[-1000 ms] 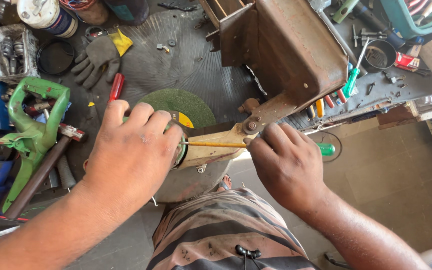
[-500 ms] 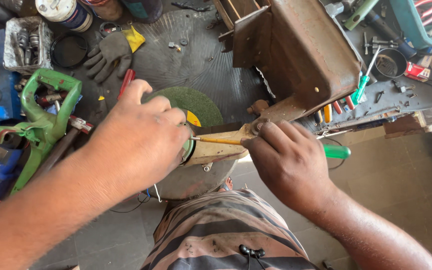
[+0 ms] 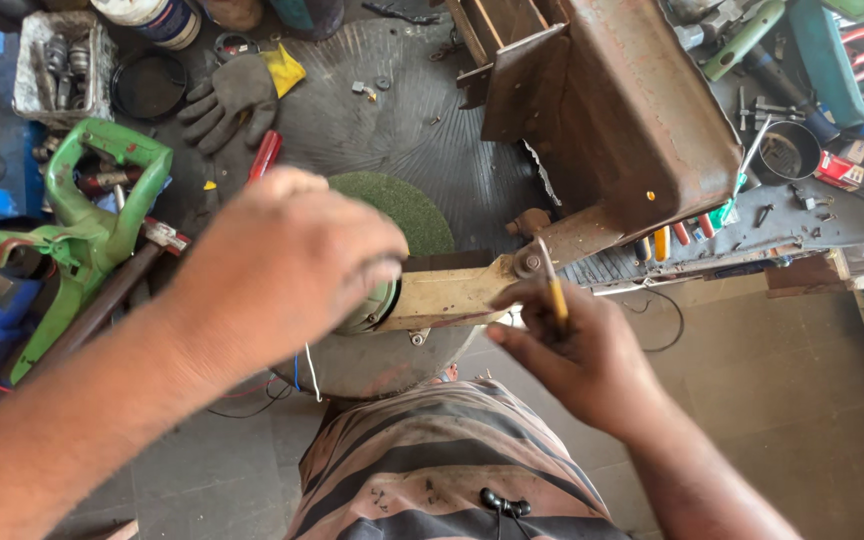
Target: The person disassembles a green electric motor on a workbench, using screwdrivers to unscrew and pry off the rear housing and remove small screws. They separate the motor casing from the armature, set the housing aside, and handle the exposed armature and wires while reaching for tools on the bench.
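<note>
Fingers of the right hand (image 3: 577, 350) pinch a thin yellow-handled tool (image 3: 552, 285), tip at the pivot bolt (image 3: 529, 263) just above; left hand (image 3: 282, 260) clasps the tan arm (image 3: 452, 293), running left-right between them.

So the yellow-handled screwdriver (image 3: 555, 292) is standing nearly upright, its thin metal shaft tipped up toward the round bolt (image 3: 527, 263) at the end of the tan metal arm (image 3: 452, 296). That arm is flat, worn and scuffed, running sideways from the bolt to a rounded grey housing (image 3: 377, 350), mostly hidden.
</note>
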